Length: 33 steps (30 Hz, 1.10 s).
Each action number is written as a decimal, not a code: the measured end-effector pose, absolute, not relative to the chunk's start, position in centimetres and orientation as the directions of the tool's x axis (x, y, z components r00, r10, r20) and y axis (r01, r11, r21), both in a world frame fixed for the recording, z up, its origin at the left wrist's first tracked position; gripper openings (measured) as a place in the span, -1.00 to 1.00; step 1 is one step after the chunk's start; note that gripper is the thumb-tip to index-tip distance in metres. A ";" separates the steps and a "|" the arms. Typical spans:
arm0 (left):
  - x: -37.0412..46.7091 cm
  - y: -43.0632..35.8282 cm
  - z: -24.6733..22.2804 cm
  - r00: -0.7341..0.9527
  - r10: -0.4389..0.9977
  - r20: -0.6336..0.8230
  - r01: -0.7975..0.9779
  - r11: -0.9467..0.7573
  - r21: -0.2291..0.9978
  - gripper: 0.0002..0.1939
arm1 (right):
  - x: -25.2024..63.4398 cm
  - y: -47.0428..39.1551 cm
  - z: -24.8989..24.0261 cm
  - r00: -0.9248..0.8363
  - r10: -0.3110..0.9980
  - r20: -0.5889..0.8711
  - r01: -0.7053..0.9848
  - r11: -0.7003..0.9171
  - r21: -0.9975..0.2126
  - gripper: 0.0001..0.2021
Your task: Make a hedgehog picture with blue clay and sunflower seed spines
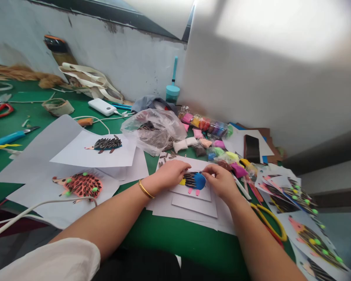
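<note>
The left hand (170,173) lies loosely curled, palm down, on the white card (193,187), its fingertips touching the 9 o'clock edge of the clay hedgehog (194,181). The right hand (220,180) pinches thumb to forefinger at the hedgehog's 2 o'clock rim; what it pinches is too small to tell. The hedgehog sits between the two hands: a smooth blue clay body, half covered in striped sunflower seeds, with a yellow snout and pink legs. A thin gold bangle (145,189) circles the left wrist.

At 12 o'clock from the hands, a crumpled clear plastic bag (153,130) holds more dark seeds. At 1 o'clock, small clear packets of coloured clay (206,125) lie in a soft heap. At 9 o'clock, a pink seeded hedgehog (78,184) rests on white paper. At 4 o'clock lie yellow-handled scissors (270,222), and beyond them finished hedgehog sheets (307,230).
</note>
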<state>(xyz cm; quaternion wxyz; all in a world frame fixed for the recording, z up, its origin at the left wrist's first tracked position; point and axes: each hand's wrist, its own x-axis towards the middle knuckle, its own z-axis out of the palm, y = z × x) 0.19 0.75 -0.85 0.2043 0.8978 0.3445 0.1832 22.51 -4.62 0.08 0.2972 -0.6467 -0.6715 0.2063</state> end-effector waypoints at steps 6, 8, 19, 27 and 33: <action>0.2 1.0 -1.1 0.702 0.686 0.191 0.535 -0.685 0.495 -0.68 | 22.3 -3.9 -2.2 -0.089 0.940 0.329 0.740 0.284 -0.610 -0.88; 0.2 1.0 -1.1 0.703 0.685 0.190 0.534 -0.685 0.496 -0.68 | 22.2 -3.7 -2.5 -0.077 0.929 0.362 0.749 0.294 -0.594 -0.88; 0.2 0.9 -1.0 0.704 0.684 0.189 0.531 -0.685 0.500 -0.69 | 21.6 -3.7 -3.0 -0.060 0.942 0.330 0.770 0.254 -0.586 -0.87; 0.1 0.9 -1.0 0.704 0.686 0.183 0.531 -0.680 0.505 -0.68 | 21.3 -3.9 -2.8 -0.056 0.952 0.302 0.832 0.212 -0.513 -0.87; 0.2 0.9 -1.2 0.700 0.687 0.193 0.529 -0.681 0.506 -0.69 | 20.7 -4.4 -1.9 -0.077 0.953 0.294 0.886 0.200 -0.417 -0.88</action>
